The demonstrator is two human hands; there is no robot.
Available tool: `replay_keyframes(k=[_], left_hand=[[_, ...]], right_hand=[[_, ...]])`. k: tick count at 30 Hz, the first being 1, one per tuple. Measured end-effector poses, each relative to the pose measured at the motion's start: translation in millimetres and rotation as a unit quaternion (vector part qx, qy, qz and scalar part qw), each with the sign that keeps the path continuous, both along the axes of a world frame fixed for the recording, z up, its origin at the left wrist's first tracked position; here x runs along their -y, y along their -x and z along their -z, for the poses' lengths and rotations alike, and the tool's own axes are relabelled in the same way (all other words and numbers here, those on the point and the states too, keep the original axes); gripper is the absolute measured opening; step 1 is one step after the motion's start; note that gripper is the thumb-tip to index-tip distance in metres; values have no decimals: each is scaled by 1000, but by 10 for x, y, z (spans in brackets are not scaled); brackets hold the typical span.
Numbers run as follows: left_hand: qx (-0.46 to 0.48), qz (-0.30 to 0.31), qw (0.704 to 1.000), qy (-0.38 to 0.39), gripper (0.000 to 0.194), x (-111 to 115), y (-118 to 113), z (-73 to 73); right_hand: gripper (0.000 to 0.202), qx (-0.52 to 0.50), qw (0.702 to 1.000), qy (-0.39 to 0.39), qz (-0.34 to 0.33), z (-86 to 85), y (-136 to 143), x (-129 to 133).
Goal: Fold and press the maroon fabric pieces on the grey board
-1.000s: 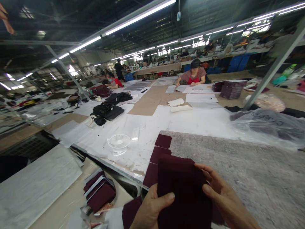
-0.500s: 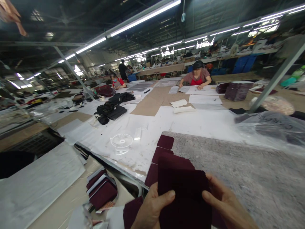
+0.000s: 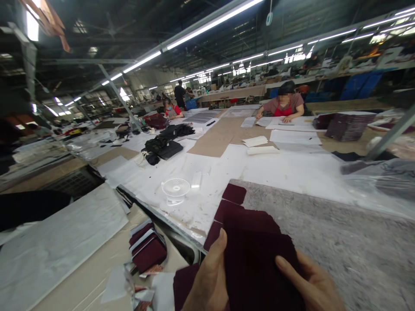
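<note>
Dark maroon fabric pieces are held up between both hands near the bottom centre. My left hand grips their left edge, its thumb pointing up along the side. On the right edge my right hand is closed, thumb in front and fingers behind. Behind the held pieces, more maroon pieces lie in a row along the left edge of a grey mottled sheet. Another maroon piece shows just left of my left hand.
A stack of maroon and light pieces sits on the lower-left surface. A small white fan stands on the white table, with black cloth bundles beyond. Two people work at the far side; maroon stacks lie at the right.
The view has turned slightly left, so the surroundings sit further right. My left thumb has moved from the front of the fabric to its left edge.
</note>
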State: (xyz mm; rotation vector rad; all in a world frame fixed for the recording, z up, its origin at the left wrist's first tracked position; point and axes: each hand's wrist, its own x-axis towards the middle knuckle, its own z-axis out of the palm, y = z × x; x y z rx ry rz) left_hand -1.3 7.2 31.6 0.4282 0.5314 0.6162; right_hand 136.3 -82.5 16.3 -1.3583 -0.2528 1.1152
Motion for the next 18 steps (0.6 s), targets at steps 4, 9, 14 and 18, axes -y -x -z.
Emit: replay_keyframes(k=[4,9,14,18], left_hand=[[-5,-28,999,19,51,-52,-19,1],[11,-36,998,49,44,-64,-51,6],[17,-39,997,58,41,-56,-44,-12],[22,-33,998,51,39,-52,-41,-24]], right_hand=[[44,9,1000,4,-2,-14,27,-12],[47,8,1000,2,0,-31,40,-20],[48,-23,1000,3,-4,-43,25,-20],[47,-5,1000,2,0,-15,7,-22]])
